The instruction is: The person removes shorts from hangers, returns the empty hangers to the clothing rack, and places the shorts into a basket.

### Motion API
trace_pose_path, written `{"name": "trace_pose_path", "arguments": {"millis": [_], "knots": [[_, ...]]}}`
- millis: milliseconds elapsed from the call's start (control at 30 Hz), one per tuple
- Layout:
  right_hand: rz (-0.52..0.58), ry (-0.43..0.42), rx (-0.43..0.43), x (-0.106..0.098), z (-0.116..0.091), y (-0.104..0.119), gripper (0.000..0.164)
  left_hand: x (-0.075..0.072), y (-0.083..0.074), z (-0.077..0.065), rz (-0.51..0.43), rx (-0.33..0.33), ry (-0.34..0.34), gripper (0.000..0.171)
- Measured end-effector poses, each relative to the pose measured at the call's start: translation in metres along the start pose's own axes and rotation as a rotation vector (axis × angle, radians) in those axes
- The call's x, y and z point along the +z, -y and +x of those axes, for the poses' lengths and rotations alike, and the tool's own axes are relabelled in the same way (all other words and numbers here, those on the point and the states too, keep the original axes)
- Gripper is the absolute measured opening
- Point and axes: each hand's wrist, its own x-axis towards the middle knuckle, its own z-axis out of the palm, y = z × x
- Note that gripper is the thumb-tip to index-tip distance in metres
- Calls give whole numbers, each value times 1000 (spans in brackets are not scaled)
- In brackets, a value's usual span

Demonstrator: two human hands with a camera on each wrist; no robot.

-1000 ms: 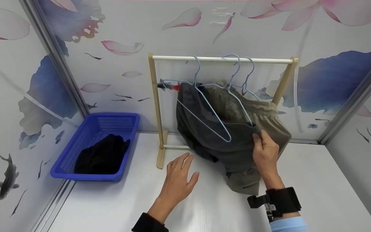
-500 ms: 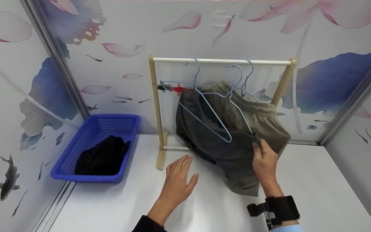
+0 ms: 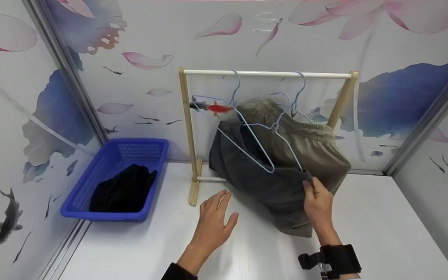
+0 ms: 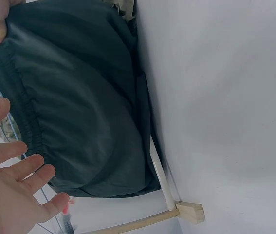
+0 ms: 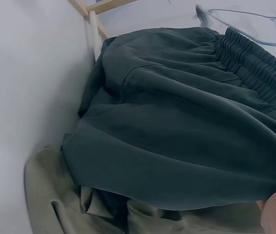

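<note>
My right hand (image 3: 318,204) pinches the right end of the elastic waistband of dark grey shorts (image 3: 263,194). In the right wrist view the gathered waistband (image 5: 254,66) shows, with part of that hand at the edge. A light-blue wire hanger (image 3: 288,147) runs down into the waist opening, its hook below the rail. My left hand (image 3: 212,221) is spread below the shorts' left side, holding nothing. In the left wrist view its fingers (image 4: 23,168) overlap the shorts near the waistband. Behind hang khaki shorts (image 3: 305,142) on another hanger hooked on the rail.
A small rack with a white rail (image 3: 263,73) and wooden legs (image 3: 188,128) stands against the back wall. A bare blue hanger (image 3: 253,136) hangs in front of the dark shorts. At left, a blue basket (image 3: 109,214) holds black cloth (image 3: 123,190).
The dark shorts and their hanger have come down, the hook dropping from the rail and the waistband's left side sinking. My right hand has moved slightly lower. My left hand has hardly moved.
</note>
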Motion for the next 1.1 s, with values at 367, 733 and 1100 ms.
{"name": "trace_pose_path", "arguments": {"millis": [367,733,1100], "knots": [[-8,24,50,3,-13,-11,16,4,1,-5,-10,-36,38,53],[-13,92,115,5,-27,-20,17,7,2,-8,-17,-59,57,54],[-29,164,136,8,-47,-30,18,9,5,-8,-42,-75,58,54]]}}
